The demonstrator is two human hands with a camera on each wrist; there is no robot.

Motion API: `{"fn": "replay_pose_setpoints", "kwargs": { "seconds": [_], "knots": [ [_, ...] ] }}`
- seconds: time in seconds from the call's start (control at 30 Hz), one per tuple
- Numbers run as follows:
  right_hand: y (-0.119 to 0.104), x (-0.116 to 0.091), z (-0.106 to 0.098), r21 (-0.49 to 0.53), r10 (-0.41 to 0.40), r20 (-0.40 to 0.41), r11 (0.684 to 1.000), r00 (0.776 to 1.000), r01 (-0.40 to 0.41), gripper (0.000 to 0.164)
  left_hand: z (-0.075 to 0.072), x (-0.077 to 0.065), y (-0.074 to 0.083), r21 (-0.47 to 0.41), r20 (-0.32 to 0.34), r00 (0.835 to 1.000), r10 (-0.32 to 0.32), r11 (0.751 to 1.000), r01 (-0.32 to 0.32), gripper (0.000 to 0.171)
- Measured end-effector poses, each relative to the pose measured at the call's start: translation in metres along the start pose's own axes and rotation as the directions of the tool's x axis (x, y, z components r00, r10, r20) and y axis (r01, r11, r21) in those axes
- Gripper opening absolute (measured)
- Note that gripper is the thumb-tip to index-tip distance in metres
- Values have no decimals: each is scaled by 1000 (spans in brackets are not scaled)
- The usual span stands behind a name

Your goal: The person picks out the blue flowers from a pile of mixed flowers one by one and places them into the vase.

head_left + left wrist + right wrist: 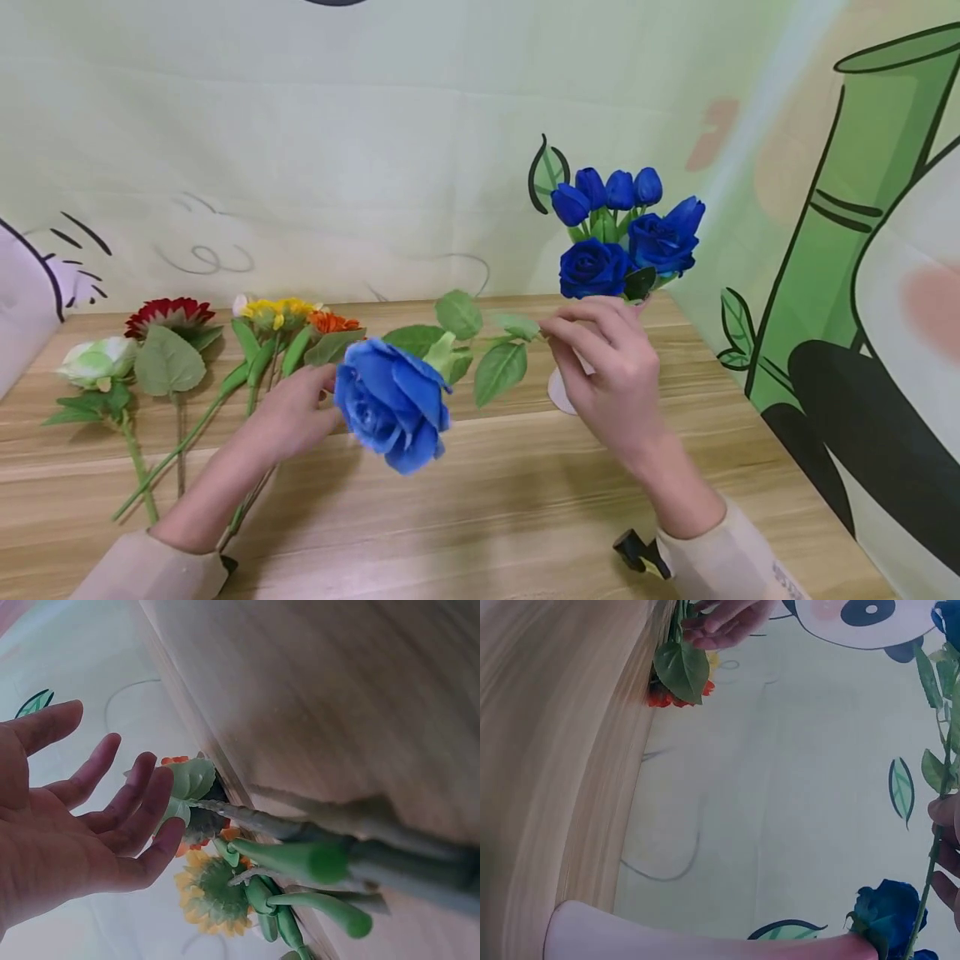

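Note:
My right hand (615,375) pinches the stem of a blue rose (393,408), whose bloom points left and toward me above the table. In the right wrist view the fingers curl round the thin green stem (934,855). My left hand (296,412) is just left of the bloom; the left wrist view shows its fingers (131,791) loosely bent around nothing. Behind the right hand stands a white-and-pink vase (705,937), its round foot (559,392) partly covered by that hand. Blue tulips (619,190) and more blue roses (592,267) fill it.
Loose flowers lie at the left of the wooden table (465,517): a white one (97,362), a red one (169,317), a yellow one (277,314) and an orange one (333,322). A small black object (633,550) sits by the right sleeve. A printed cloth (337,167) hangs behind.

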State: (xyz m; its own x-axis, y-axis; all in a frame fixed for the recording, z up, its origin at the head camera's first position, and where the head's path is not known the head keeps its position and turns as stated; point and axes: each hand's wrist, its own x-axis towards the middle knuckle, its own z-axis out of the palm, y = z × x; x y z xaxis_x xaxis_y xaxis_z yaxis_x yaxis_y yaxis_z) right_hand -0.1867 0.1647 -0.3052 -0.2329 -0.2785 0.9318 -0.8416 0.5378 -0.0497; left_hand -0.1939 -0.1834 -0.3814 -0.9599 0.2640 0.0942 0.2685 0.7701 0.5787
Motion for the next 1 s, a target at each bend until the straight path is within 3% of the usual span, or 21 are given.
{"fn": "replay_pose_setpoints", "kwargs": {
  "seconds": [0.33, 0.5, 0.8, 1.0],
  "knots": [
    [14, 2, -3, 17, 97, -67, 995, 993, -96, 10, 2, 0, 1, -6, 21, 1000, -1, 1000, 1, 35],
    [18, 2, -1, 32, 172, -116, 985, 978, -170, 11, 2, 0, 1, -9, 32, 999, -13, 1000, 14, 35],
    [27, 10, -2, -27, 241, -183, 968, 953, -250, 12, 3, -1, 1, -8, 37, 999, -25, 1000, 25, 35],
    [35, 10, -6, -78, 303, -166, 945, 939, -319, 13, 3, -1, 1, -8, 53, 998, -43, 999, 43, 36]
  ]
}}
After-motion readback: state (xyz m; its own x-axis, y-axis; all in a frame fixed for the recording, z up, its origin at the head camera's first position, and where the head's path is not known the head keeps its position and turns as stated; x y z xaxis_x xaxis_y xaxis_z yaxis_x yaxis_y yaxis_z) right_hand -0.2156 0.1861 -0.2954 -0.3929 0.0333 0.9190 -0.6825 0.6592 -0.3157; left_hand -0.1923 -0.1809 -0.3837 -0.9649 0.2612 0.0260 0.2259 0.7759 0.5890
